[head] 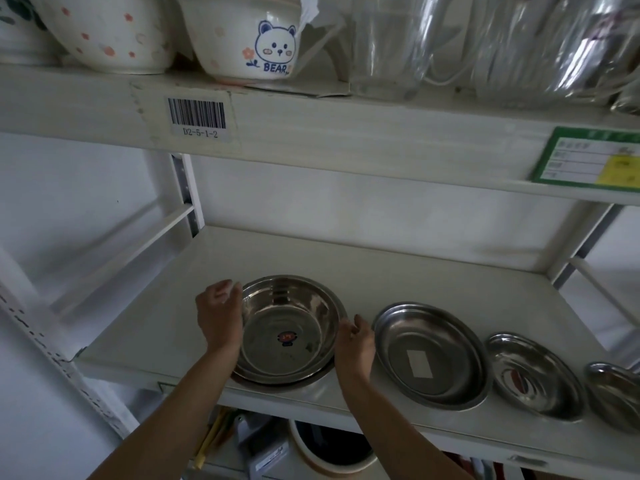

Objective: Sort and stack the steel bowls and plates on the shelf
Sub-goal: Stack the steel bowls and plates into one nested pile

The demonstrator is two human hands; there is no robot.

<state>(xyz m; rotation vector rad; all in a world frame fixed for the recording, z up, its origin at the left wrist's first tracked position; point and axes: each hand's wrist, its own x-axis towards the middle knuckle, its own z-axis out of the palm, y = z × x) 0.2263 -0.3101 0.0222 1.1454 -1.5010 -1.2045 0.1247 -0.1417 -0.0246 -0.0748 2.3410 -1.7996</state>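
A stack of steel bowls [289, 327], the top one with a red sticker inside, rests on the white shelf [156, 323] near its front edge. My left hand [220, 315] presses against the stack's left rim, and my right hand [356, 342] cups its right rim. To the right lies a steel plate [431, 351] with a white label. Further right sits a smaller steel dish [535, 374], and another steel dish [614, 393] is cut off by the frame edge.
The upper shelf beam [311, 129] with a barcode label hangs low overhead, carrying ceramic bowls [242, 36] and wrapped glassware [485, 46]. A white upright post [185, 192] stands at the back left. Items fill the shelf below [311, 448].
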